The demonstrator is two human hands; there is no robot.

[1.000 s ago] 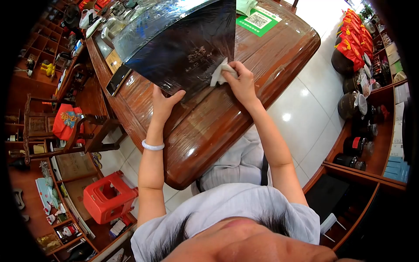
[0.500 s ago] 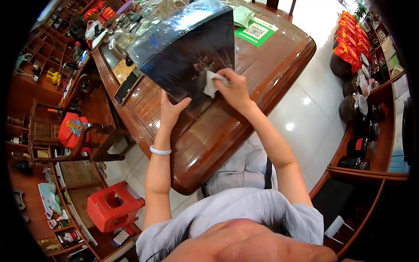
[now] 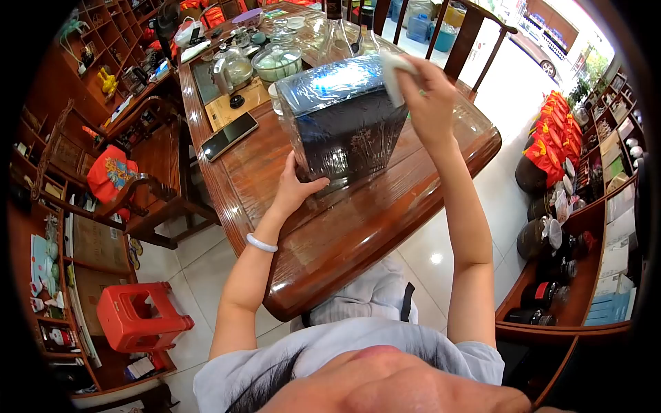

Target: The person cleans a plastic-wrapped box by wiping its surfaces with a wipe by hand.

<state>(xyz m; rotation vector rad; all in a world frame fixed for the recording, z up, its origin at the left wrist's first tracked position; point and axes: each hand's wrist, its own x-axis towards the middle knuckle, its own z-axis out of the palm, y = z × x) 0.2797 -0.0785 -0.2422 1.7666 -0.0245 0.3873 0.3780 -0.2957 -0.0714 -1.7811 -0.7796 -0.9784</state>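
Observation:
A dark box (image 3: 354, 134) wrapped in shiny clear film stands upright on the wooden table (image 3: 323, 248). Its front carries a faint printed emblem, and light glares off the top. My left hand (image 3: 301, 184) grips the lower left corner, thumb on the front and the other fingers round the side, partly hidden. In my right hand (image 3: 432, 100) is a folded white cloth (image 3: 394, 77), pinched and held against the top right edge of the box. A white bangle (image 3: 261, 243) circles my left wrist.
Left of the box lie a phone (image 3: 231, 135) and a tea tray with a glass pot (image 3: 277, 60) and a kettle (image 3: 233, 71). Bottles (image 3: 335, 41) stand behind. A red stool (image 3: 141, 316) and a carved chair (image 3: 148, 179) are on the left; jars (image 3: 539, 237) line the right.
My right hand has moved the cloth up from the box's front to its top right edge. The box now sits upright rather than tilted; my left hand stays at its lower left corner.

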